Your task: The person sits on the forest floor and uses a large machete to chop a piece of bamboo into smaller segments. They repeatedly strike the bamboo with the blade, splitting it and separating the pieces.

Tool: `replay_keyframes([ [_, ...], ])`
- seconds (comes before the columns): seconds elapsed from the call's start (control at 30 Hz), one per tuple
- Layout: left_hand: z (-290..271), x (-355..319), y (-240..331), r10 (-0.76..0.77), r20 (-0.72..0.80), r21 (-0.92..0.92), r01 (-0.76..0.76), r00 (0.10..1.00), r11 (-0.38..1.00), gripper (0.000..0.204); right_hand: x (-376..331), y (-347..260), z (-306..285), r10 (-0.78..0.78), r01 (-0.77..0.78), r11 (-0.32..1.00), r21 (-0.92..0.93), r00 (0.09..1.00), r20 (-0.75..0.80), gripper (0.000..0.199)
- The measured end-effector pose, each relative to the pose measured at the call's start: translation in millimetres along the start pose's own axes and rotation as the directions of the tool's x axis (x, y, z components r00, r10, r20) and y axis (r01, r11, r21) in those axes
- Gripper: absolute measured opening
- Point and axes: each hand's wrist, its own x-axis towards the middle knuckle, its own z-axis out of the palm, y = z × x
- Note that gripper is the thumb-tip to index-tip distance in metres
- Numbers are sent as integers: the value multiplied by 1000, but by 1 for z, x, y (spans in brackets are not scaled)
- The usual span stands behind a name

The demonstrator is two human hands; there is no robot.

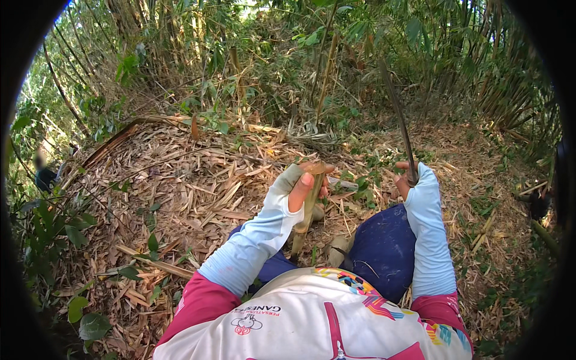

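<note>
Two hands, one stick and one blade are at the middle of a bamboo grove. The left hand (305, 187) is closed around the upper part of the stick (306, 223), thumb on the near side. The stick slants in front of the body, its top leaning away and to the right, its lower end down between two blue-clad legs (384, 252); I cannot tell whether that end meets the ground. The right hand (411, 178), fingers curled, holds the one long, dark blade (398, 114) by its base, and it rises with a slight lean to the left. Stick and blade are well apart, with dry leaves (180, 180) showing between. Two pale blue sleeves (431, 234) cover the forearms. The widest open ground spreads to the left, edged at its far side by a curved brown stalk (111, 146). Bamboo (336, 60) closes off the back. One other person (45, 178) is well off at the left rim.
</note>
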Motion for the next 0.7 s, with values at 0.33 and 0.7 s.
replay_keyframes([
  [0.33, 3, 2, 0, -6, -98, -31, 3, 995, 1000, 48, -14, -7, 29, -109, 114, 993, -16, 978, 179, 22],
  [0.7, 0, 10, -1, -19, -178, -70, 7, 984, 998, 37, -15, -4, 33, -24, 19, 1000, 25, 976, 216, 22],
])
